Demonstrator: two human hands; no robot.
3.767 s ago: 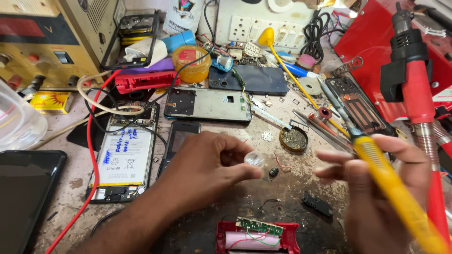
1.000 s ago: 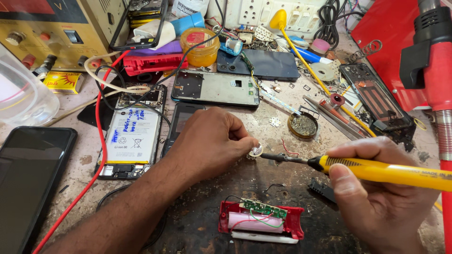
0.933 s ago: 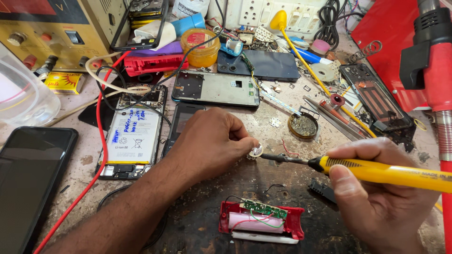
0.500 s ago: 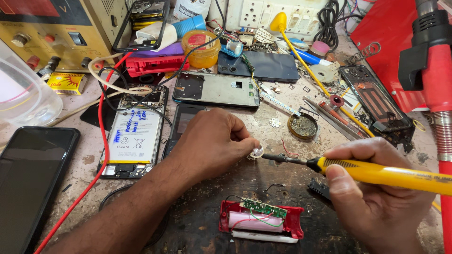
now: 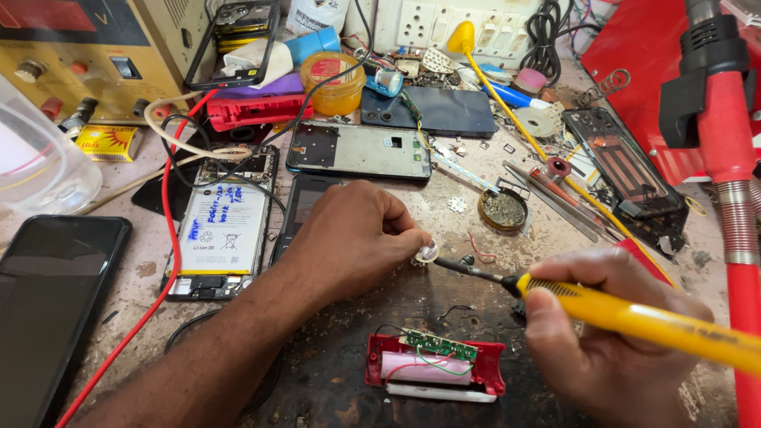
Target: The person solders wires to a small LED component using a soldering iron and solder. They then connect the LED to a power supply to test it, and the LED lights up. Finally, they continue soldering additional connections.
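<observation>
My left hand [image 5: 357, 234] rests on the worn workbench and pinches a small round silvery part [image 5: 427, 253] between its fingertips. My right hand [image 5: 610, 341] grips a yellow-handled soldering iron [image 5: 634, 317]; its dark tip [image 5: 452, 265] reaches left and sits right beside the part. Below both hands lies an open red casing [image 5: 432, 368] with a green circuit board and a pink cell inside.
An opened phone with its white battery [image 5: 222, 230] lies left of my left hand, a black phone [image 5: 47, 293] at the far left. Bare phone frames [image 5: 361, 150], a round tin [image 5: 502, 209], a yellow paste jar [image 5: 333, 79] and a red hot-air tool [image 5: 717, 135] crowd the bench.
My right hand has swung the iron from upright to level, its tip now at the part. My left hand has stayed on the part, almost still over the last second.
</observation>
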